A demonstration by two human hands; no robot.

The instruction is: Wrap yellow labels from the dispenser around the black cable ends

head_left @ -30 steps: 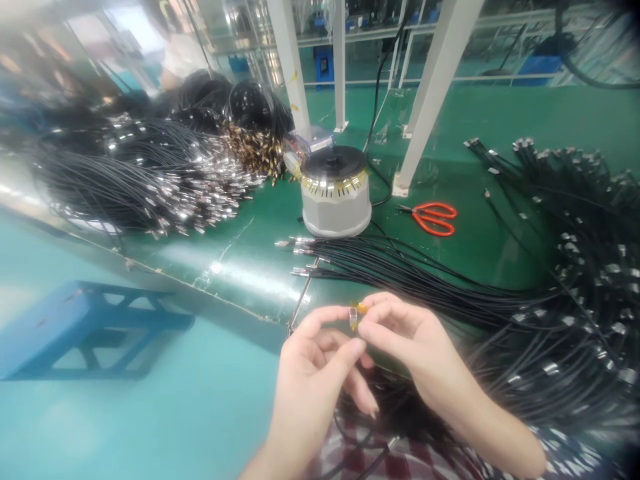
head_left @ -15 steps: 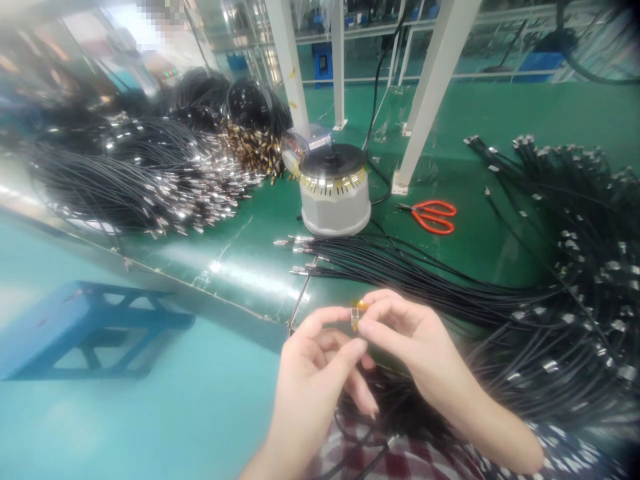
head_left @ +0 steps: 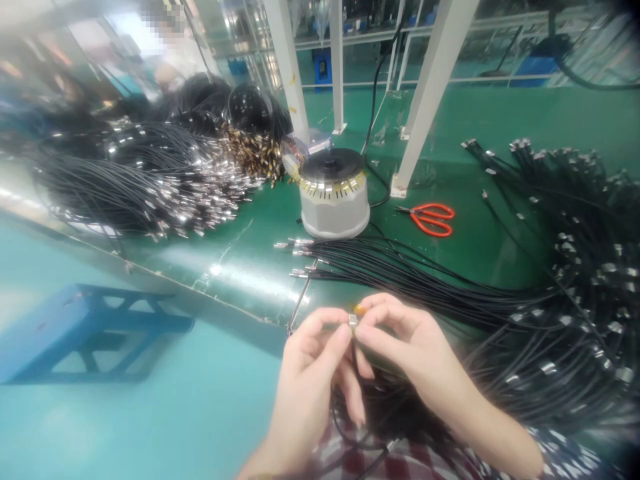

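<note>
Between my two hands is a small silver metal connector [head_left: 353, 320] with a black cable running down below it. My left hand [head_left: 313, 360] pinches the connector's left side with thumb and index finger; its other fingers curl loosely near the cable. My right hand [head_left: 410, 333] is closed at the connector's right side, with an amber piece of tape [head_left: 360, 310] at its index fingertip. The thumb and fingertips hide part of the tape and of the connector.
A round white tape dispenser [head_left: 335, 217] with a black top stands ahead, and red-handled scissors [head_left: 433, 219] lie right of it. Cables [head_left: 390, 267] lie just beyond my hands. More cable bundles [head_left: 125, 173] are piled left. A blue stool [head_left: 85, 333] stands on the floor.
My left thumb has moved up and left and now presses on the connector. The cable below the connector has come into view. My right hand stays nearly in place.
</note>
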